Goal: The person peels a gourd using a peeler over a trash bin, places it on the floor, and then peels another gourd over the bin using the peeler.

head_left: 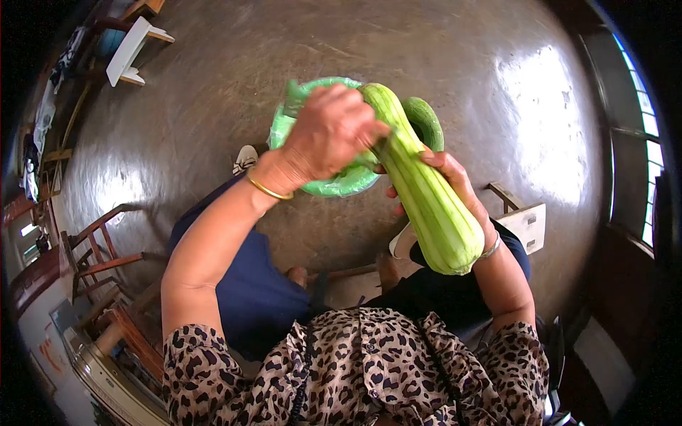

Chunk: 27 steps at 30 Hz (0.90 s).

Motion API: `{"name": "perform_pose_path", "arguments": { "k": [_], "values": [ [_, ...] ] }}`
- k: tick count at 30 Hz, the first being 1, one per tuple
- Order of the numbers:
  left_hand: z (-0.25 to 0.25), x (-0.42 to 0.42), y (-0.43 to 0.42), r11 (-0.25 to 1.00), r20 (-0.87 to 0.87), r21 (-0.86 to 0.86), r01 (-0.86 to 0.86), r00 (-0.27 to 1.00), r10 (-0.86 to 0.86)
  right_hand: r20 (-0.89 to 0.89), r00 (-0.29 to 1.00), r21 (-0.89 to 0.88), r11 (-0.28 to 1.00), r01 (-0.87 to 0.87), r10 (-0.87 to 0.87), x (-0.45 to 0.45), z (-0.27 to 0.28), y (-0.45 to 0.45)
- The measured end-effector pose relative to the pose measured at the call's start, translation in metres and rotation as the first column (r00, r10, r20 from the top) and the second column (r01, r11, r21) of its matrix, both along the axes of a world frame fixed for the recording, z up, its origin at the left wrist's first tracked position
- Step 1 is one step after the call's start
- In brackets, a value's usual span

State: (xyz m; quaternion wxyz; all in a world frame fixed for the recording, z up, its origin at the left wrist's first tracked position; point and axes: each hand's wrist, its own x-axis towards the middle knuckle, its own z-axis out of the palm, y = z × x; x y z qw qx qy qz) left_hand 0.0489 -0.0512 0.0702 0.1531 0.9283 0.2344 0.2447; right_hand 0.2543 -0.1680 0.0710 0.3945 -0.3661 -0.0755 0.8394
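A long, pale green gourd (433,206) with lengthwise stripes lies slanted in my right hand (455,174). The thumb is on top and the fingers curl underneath. My left hand (334,128) is closed in a fist around what looks like a green-handled peeler (384,147), smeared by motion. Its dark working end meets the gourd's upper side, and most of the handle is hidden by the fist. Below both hands is a green basin (341,188) with a plastic lining and green bits inside, partly covered by my left hand.
A curved, darker green gourd (428,121) is just right of the basin. White-topped stools stand at the right (526,226) and upper left (129,50). A wooden chair (99,248) is at the left. My shoe (245,159) shows on the shiny brown floor (270,42).
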Motion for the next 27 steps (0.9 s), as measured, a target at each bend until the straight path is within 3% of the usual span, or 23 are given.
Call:
{"name": "perform_pose_path", "arguments": {
  "k": [1, 4, 6, 8, 10, 12, 16, 17, 20, 22, 25, 27],
  "values": [
    [0.001, 0.005, -0.006, 0.996, -0.027, -0.032, 0.088, 0.996, -0.089, 0.000, 1.000, 0.000, 1.000, -0.005, 0.005, -0.002, 0.001, 0.001],
    [-0.011, 0.013, -0.012, 0.995, 0.106, 0.006, 0.101, 0.989, -0.101, 0.014, 0.999, 0.000, 0.999, -0.046, 0.046, -0.007, -0.001, 0.000],
    [-0.013, 0.008, -0.003, 0.995, 0.083, 0.049, 0.089, 0.992, -0.093, -0.051, 0.996, -0.076, 0.994, -0.072, 0.068, -0.005, -0.012, -0.003],
    [-0.016, -0.002, 0.010, 0.997, -0.091, 0.055, 0.044, 0.995, -0.039, -0.024, 0.995, -0.014, 0.995, -0.094, 0.094, -0.006, -0.010, -0.004],
    [-0.031, -0.012, 0.021, 0.999, -0.048, 0.031, 0.035, 0.998, -0.034, 0.005, 0.994, 0.047, 0.992, -0.114, 0.114, -0.005, -0.010, -0.008],
    [-0.044, -0.024, 0.027, 1.000, -0.144, 0.017, -0.015, 0.989, 0.018, 0.059, 0.993, -0.049, 0.993, -0.103, 0.106, -0.004, -0.012, -0.013],
    [-0.058, -0.054, 0.038, 0.998, -0.272, 0.056, -0.013, 0.962, 0.028, 0.037, 0.986, 0.024, 0.986, -0.163, 0.162, 0.000, -0.008, -0.025],
    [-0.062, -0.048, 0.038, 0.988, -0.265, -0.008, -0.154, 0.953, 0.146, 0.017, 0.987, 0.008, 0.987, -0.162, 0.162, -0.001, -0.004, -0.025],
    [-0.049, -0.039, 0.038, 0.984, -0.270, -0.004, -0.181, 0.947, 0.173, -0.021, 0.988, -0.031, 0.988, -0.154, 0.154, -0.002, 0.004, -0.023],
    [-0.040, -0.030, 0.035, 0.983, -0.249, -0.060, -0.171, 0.957, 0.151, 0.060, 0.993, -0.093, 0.991, -0.097, 0.103, -0.003, 0.007, -0.020],
    [-0.034, -0.016, 0.022, 0.993, -0.147, -0.106, 0.047, 0.987, -0.062, 0.122, 0.987, -0.112, 0.990, -0.087, 0.100, -0.009, 0.017, -0.015],
    [-0.034, -0.008, 0.013, 0.992, -0.145, -0.099, 0.074, 0.986, -0.088, 0.180, 0.978, -0.123, 0.989, -0.085, 0.106, -0.014, 0.015, -0.014]
  ]
}}
